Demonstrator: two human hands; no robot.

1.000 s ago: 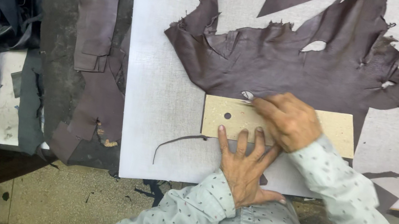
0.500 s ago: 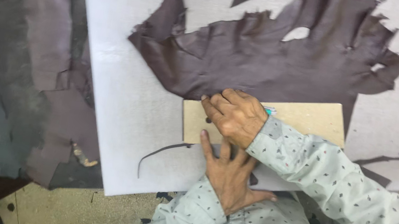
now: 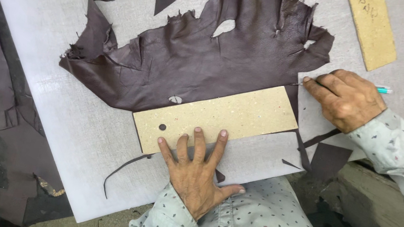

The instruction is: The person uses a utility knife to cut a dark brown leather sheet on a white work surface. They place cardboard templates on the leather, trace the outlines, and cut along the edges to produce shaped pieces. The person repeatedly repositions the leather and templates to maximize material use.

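On the pale cutting board (image 3: 74,125), seen from the head camera, a long tan cardboard template (image 3: 218,117) lay slanted across the lower edge of a ragged dark-brown leather hide (image 3: 206,54). Left hand (image 3: 198,170) was flat and open, four fingers spread with their tips pressing on the template's near edge, thumb out to the side on the board; it grasped nothing, only held the template down. Right hand (image 3: 344,98) was closed in a writing-type grip around a thin cutting tool (image 3: 381,90) with a teal end; the tool's fine tip pointed left and met the hide's edge just above the template's right end. Template had a small round hole near its left end. Thin leather offcuts (image 3: 310,153) lay on the board just beyond the template's right end, and a curled sliver (image 3: 121,168) lay left of the left wrist. A second tan template (image 3: 372,27) lay at top right, well apart from both hands. Both sleeves were pale with small flecks.
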